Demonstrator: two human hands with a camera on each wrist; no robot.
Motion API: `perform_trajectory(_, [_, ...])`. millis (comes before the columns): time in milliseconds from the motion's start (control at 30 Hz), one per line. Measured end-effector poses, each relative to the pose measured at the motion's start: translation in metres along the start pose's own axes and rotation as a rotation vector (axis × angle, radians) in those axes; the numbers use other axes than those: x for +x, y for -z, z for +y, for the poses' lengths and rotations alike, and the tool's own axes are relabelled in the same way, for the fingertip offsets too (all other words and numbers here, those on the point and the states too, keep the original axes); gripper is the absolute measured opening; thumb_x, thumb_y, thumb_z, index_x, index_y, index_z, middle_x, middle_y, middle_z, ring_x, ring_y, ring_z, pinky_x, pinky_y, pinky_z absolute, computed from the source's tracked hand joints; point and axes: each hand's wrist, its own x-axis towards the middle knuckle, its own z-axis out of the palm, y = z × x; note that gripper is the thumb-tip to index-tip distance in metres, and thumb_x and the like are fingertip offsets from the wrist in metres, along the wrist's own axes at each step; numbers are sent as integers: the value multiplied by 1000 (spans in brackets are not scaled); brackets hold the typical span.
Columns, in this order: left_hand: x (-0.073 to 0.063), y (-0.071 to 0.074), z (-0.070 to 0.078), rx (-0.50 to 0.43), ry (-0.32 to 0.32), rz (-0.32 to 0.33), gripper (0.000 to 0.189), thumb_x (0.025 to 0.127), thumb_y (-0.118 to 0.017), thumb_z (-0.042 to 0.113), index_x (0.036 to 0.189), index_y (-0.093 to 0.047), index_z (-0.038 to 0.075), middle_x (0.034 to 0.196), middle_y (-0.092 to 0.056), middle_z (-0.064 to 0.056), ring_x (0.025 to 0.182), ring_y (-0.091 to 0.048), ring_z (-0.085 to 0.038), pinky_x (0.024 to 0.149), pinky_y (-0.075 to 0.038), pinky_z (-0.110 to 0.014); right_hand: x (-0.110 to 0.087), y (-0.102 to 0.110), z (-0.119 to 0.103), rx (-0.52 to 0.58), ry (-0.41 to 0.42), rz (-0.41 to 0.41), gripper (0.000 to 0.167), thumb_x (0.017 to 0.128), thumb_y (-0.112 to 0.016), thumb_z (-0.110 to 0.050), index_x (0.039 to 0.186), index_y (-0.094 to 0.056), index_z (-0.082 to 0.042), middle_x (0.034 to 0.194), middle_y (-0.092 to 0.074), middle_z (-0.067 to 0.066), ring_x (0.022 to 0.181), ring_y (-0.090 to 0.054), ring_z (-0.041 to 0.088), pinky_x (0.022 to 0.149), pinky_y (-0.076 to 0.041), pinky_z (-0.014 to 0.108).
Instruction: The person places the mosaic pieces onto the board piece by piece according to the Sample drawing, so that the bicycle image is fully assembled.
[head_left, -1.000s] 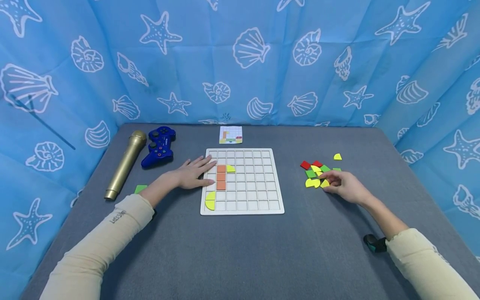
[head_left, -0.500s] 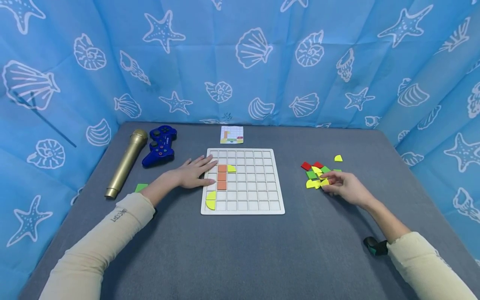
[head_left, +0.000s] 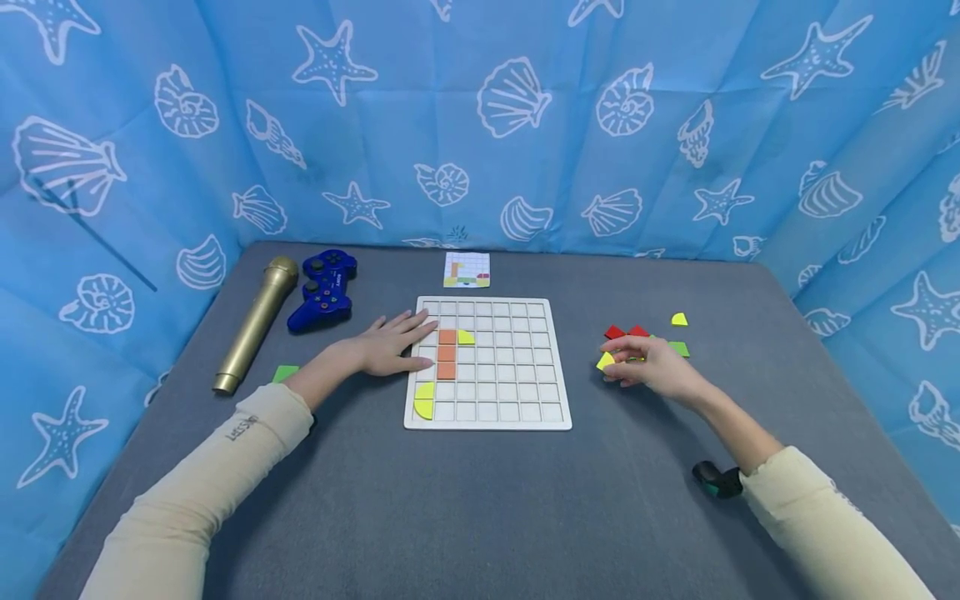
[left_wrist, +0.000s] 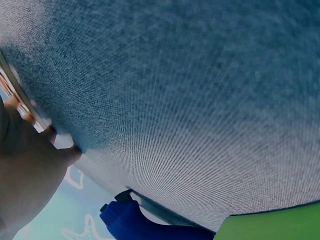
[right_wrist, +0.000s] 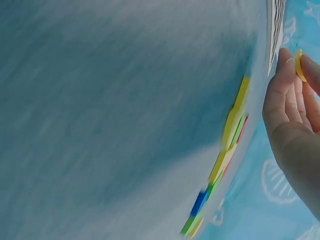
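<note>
My left hand (head_left: pixel 386 346) rests with straight, spread fingers on the left edge of a white grid board (head_left: pixel 517 367). Set in the board are a column of orange square tiles (head_left: pixel 447 353), a yellow quarter-round tile (head_left: pixel 466 337) beside the top one, and two yellow tiles (head_left: pixel 423 400) in the lower left corner. My right hand (head_left: pixel 652 364) pinches another yellow quarter-round tile (head_left: pixel 605 361) between thumb and fingers, to the right of the board. The right wrist view shows this yellow tile (right_wrist: pixel 300 66) at the fingertips. Part of the loose tile pile lies hidden behind that hand.
Red tiles (head_left: pixel 638 330), a green tile (head_left: pixel 678 348) and a yellow tile (head_left: pixel 679 319) lie around the right hand. A pattern card (head_left: pixel 467 270) sits behind the board. At left are a gold microphone (head_left: pixel 255 325), a blue game controller (head_left: pixel 325 290) and a green tile (head_left: pixel 285 372).
My right hand has picked up a yellow quarter-round tile from the pile and moved left with it toward the board. The left hand has stayed on the board's edge.
</note>
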Motion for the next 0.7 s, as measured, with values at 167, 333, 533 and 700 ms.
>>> perform_trajectory(167, [-3, 2, 4, -2, -1, 1, 76, 97, -40, 58, 155, -6, 23, 159, 2, -5, 144, 3, -29, 109, 1, -58, 13, -17, -13, 15, 8, -51, 45, 89, -70, -16, 127, -57, 3, 99, -61, 14, 86, -65, 28, 76, -54, 34])
perform_trajectory(333, [-6, 5, 9, 15, 3, -2, 76, 97, -40, 57, 155, -6, 22, 159, 2, -7, 144, 3, -30, 109, 0, -58, 24, -33, -23, 40, 17, -105, 43, 89, -70, -13, 126, -58, 3, 98, -60, 14, 86, -63, 28, 75, -54, 35])
perform_trajectory(533, [-5, 4, 6, 12, -7, 5, 77, 97, -39, 58, 155, -7, 20, 159, 2, -8, 143, 2, -31, 109, 0, -59, 36, -51, -35, 50, 51, -147, 38, 88, -70, -11, 123, -61, 2, 91, -60, 11, 81, -62, 25, 72, -55, 33])
perform_trajectory(700, [-1, 1, 2, 8, 1, 0, 77, 96, -38, 60, 155, -6, 23, 159, 3, -4, 144, 3, -29, 109, 0, -58, 44, -66, -45, 27, 83, -192, 34, 88, -70, -9, 119, -63, 2, 87, -60, 9, 77, -61, 25, 68, -53, 32])
